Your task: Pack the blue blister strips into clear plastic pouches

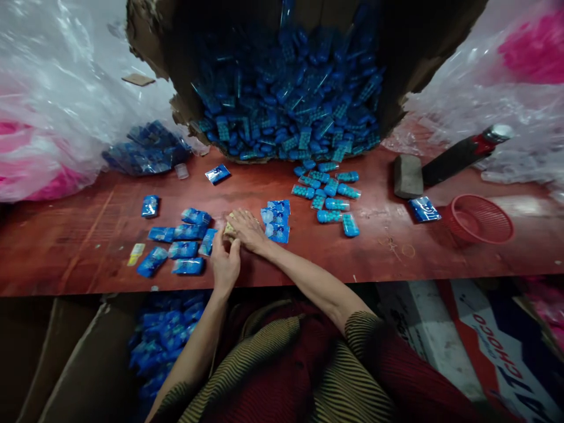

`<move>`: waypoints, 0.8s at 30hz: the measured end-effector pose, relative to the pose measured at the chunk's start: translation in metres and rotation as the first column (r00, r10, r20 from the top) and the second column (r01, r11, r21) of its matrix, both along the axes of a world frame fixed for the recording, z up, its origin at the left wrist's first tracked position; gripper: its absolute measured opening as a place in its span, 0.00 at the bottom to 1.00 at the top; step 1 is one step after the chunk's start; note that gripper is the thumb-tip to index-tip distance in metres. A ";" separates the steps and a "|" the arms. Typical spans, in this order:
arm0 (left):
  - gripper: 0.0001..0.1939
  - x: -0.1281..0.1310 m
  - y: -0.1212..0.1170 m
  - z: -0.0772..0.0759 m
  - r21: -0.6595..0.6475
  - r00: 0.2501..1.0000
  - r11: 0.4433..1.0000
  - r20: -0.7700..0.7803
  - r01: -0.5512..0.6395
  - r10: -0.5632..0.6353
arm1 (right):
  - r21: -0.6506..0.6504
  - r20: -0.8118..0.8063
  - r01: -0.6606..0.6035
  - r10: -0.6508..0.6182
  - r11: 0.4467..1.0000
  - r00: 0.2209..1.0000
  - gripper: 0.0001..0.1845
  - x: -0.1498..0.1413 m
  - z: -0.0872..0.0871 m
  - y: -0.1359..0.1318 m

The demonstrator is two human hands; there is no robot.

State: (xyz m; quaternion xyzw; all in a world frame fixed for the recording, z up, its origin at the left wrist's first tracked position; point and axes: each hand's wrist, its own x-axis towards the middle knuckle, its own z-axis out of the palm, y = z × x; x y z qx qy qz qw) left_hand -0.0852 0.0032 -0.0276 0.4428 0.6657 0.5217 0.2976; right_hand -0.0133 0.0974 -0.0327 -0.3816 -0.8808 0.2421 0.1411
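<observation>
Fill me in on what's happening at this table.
A person is working at a red table. The right hand lies over a small yellow thing, mostly hidden, and the left hand is close beside it. Blue packets lie to the left of the hands and flat blue wrappers just to the right. Farther right, loose bottles lie in front of a torn box holding many more.

packets (184,249): glossy plastic | carton (150,35): rough cardboard | basket (456,222): plastic
</observation>
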 end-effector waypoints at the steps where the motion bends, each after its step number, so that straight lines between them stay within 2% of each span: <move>1: 0.25 0.000 0.003 -0.004 0.005 0.997 1.000 -0.071 0.031 -0.030 | -0.012 -0.027 -0.023 0.023 1.000 0.999 0.21 0.005 0.002 0.000; 4: 0.24 0.002 0.014 -0.016 0.010 0.952 0.997 -0.297 0.075 -0.069 | -0.030 -0.085 -0.053 0.051 0.998 0.995 0.17 0.036 0.010 -0.005; 8: 0.25 0.006 0.036 -0.027 -0.057 0.873 0.996 -0.480 0.063 -0.083 | 0.043 -0.013 0.143 -0.143 0.989 0.990 0.22 0.093 0.007 -0.023; 12: 0.24 0.011 0.052 -0.023 -0.064 0.869 0.998 -0.495 -0.008 -0.024 | 0.123 0.097 0.262 -0.274 0.957 0.957 0.18 0.132 -0.011 -0.045; 15: 0.23 0.022 0.043 -0.009 0.029 0.890 0.997 -0.450 -0.070 0.076 | 0.184 0.065 0.287 -0.303 0.940 0.951 0.16 0.140 -0.018 -0.053; 17: 0.22 0.033 0.028 0.000 0.076 0.934 0.993 -0.341 -0.085 0.106 | 0.210 0.043 0.320 -0.336 0.924 0.941 0.14 0.140 -0.017 -0.053; 18: 0.23 0.039 0.020 0.004 0.057 0.965 0.994 -0.241 -0.091 0.102 | 0.222 0.034 0.341 -0.357 0.913 0.933 0.14 0.139 -0.016 -0.053; 20: 0.25 0.053 0.007 0.008 -0.104 0.996 0.992 0.054 -0.065 0.071 | 0.243 0.007 0.379 -0.392 0.893 0.920 0.14 0.136 -0.011 -0.053; 22: 0.28 0.064 0.002 0.008 -0.270 0.931 0.961 0.363 0.058 0.045 | 0.251 -0.031 0.389 -0.394 0.886 0.918 0.15 0.133 -0.007 -0.056; 24: 0.28 0.072 0.004 0.008 -0.323 0.840 0.933 0.541 0.159 0.044 | 0.243 -0.071 0.377 -0.371 0.894 0.926 0.16 0.130 -0.003 -0.061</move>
